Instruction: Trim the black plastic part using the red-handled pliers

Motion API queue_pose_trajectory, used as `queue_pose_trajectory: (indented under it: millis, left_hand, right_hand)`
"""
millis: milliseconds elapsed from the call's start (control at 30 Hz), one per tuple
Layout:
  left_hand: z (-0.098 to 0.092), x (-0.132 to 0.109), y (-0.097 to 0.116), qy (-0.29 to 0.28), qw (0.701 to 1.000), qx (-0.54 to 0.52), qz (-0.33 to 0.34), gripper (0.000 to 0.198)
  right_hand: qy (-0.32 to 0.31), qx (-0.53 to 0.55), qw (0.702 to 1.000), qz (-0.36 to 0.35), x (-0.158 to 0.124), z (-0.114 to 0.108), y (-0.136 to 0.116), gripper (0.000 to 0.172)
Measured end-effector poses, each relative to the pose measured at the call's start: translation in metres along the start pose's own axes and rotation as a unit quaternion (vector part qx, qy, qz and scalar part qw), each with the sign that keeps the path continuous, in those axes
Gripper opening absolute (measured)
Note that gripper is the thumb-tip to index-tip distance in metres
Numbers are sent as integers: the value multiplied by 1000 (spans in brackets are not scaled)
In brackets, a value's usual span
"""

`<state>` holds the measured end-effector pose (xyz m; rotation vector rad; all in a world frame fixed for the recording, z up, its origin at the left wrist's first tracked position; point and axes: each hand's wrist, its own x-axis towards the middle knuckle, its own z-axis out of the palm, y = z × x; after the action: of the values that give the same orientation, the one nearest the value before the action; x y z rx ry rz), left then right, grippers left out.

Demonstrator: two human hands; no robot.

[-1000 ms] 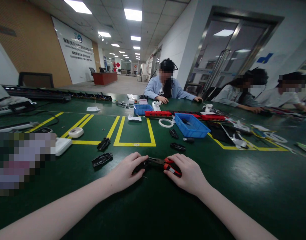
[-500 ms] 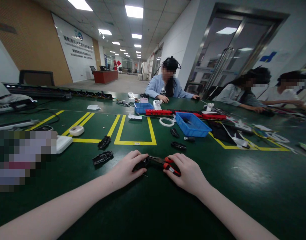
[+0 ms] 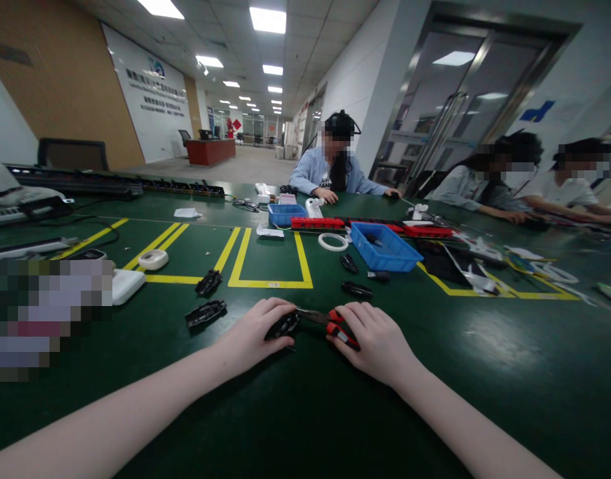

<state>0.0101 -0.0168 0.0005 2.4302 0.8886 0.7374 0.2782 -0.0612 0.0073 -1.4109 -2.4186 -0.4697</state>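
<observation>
My left hand [image 3: 265, 326] is closed around a small black plastic part [image 3: 286, 324], low over the green table. My right hand [image 3: 373, 336] grips pliers [image 3: 341, 330] by their red and black handles. The pliers' metal jaws point left and meet the upper right edge of the black part; whether they pinch anything there is too small to tell. To the left of my left hand lie two similar black plastic pieces, one nearer [image 3: 205, 314] and one farther [image 3: 208, 283]. Beyond my right hand rests a long black piece [image 3: 357, 289].
A blue bin [image 3: 385, 256] with dark parts in it stands beyond my right hand, beside a white ring [image 3: 333, 242] and red strips [image 3: 317, 223]. A white box [image 3: 126, 286] and a roll of tape [image 3: 153, 259] lie left. A person [image 3: 333, 173] sits opposite; others sit at right.
The black part in my left hand has turned slightly and shows more of its detailed side. The pliers have shifted a little at its edge. Both hands stay in nearly the same place.
</observation>
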Motion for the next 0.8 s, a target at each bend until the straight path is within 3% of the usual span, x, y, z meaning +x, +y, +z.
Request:
queue_pose_trajectory:
  millis: [200,400,567,800]
  left_hand:
    - [0,1,0,-10,1000,24,-13,48]
    - [2,0,-7,-12,1000,8,-11,29]
    - [-1,0,-2,-13,1000,2,-9,30]
    - [-2,-3,0,-35,999,28,-18,48]
  right_hand:
    - [-1,17,1000,9,0,0,0,34]
    - [-7,17,1000,-8,1,0,-2,36]
    - [-7,36,999,14,0,0,-1,35]
    - [-21,79,995,63,0,2,3,37]
